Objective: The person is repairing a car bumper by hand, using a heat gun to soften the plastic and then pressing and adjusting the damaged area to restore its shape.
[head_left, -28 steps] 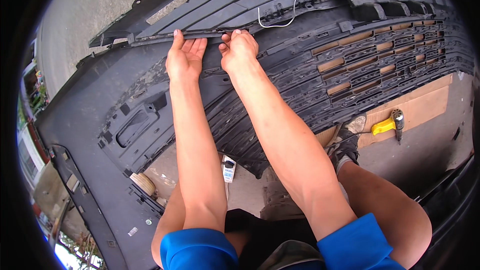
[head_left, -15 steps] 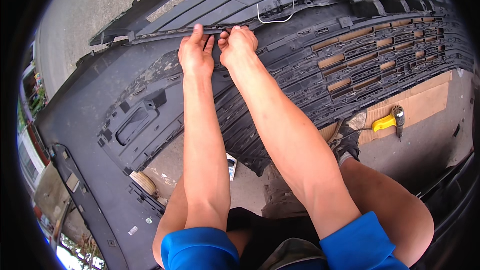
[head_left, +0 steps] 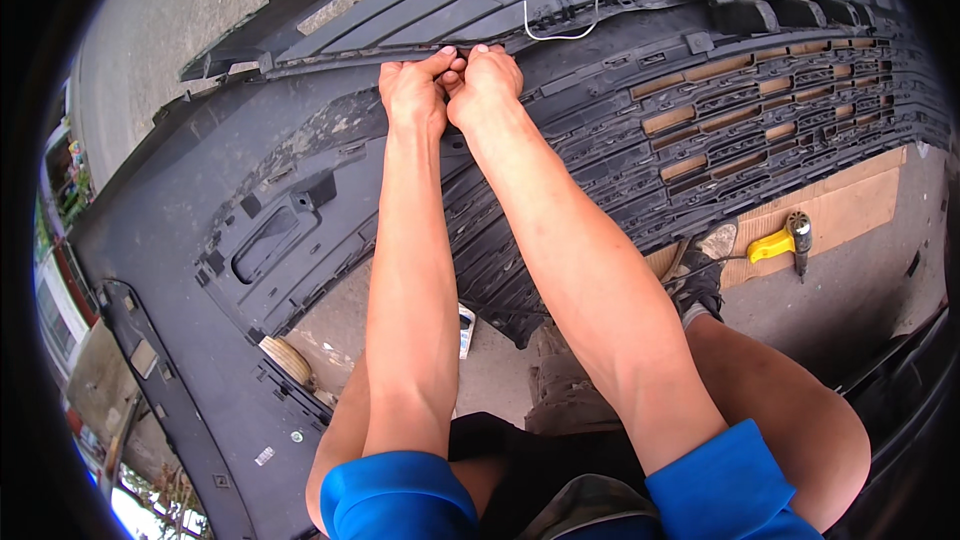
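A large black car bumper [head_left: 150, 230], inside face up, lies across the ground in front of me. Its slatted panel [head_left: 430, 5] rises at the far side. My left hand [head_left: 413, 95] is closed at that panel's near edge, its thumb and fingers pinched on the black plastic. Right beside it, almost touching, my right hand [head_left: 484, 85] is closed on the same edge with curled fingers. Whatever small part may sit between the fingertips is hidden. A thin white wire [head_left: 597, 0] loops over the panel just right of my hands.
The bumper's grille mesh [head_left: 715, 125] spreads to the right, over cardboard [head_left: 870, 195]. A yellow heat gun [head_left: 772, 244] with a dark nozzle rests there near my shoe [head_left: 700, 275]. A pale rounded block [head_left: 286, 360] touches the bumper at lower left.
My left hand has shifted right along the edge, closing the gap to my right hand. Its thumb now points toward the right hand. The right hand has barely moved.
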`<state>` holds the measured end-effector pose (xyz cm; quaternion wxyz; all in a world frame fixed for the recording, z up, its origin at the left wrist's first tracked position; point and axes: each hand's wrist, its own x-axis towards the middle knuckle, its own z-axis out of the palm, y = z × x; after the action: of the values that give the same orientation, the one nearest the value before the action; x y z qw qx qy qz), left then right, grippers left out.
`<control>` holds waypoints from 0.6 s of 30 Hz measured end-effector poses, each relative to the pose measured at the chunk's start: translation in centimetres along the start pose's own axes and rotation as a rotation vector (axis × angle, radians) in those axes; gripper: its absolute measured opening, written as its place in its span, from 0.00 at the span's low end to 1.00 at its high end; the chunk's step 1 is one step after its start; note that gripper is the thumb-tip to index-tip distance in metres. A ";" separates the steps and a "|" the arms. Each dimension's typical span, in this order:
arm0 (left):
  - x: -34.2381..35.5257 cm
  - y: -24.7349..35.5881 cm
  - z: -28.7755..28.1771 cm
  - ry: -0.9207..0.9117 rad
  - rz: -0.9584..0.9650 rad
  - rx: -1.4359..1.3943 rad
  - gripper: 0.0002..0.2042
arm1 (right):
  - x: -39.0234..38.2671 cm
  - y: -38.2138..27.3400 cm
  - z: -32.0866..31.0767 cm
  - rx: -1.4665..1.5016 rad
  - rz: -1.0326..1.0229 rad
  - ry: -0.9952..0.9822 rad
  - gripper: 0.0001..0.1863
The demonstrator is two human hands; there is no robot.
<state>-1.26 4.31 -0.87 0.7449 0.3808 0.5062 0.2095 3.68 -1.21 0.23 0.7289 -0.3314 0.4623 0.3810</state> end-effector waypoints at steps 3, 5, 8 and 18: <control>0.4 -0.2 -0.3 0.017 0.024 -0.011 0.13 | 0.1 0.2 -0.2 0.002 -0.003 -0.023 0.09; 0.2 -0.5 0.2 0.043 0.048 -0.010 0.08 | 0.1 0.2 -0.2 0.003 -0.002 -0.026 0.09; 0.5 -0.7 -0.1 0.084 0.051 -0.008 0.05 | 0.0 0.3 -0.2 -0.018 0.000 -0.038 0.09; 1.3 -1.2 -0.4 0.116 0.052 -0.002 0.13 | -0.6 0.1 -0.4 0.079 -0.018 -0.091 0.07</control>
<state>-1.20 4.61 -2.60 0.7090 0.3800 0.5384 0.2510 3.29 -1.67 0.68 0.7650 -0.2891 0.4403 0.3707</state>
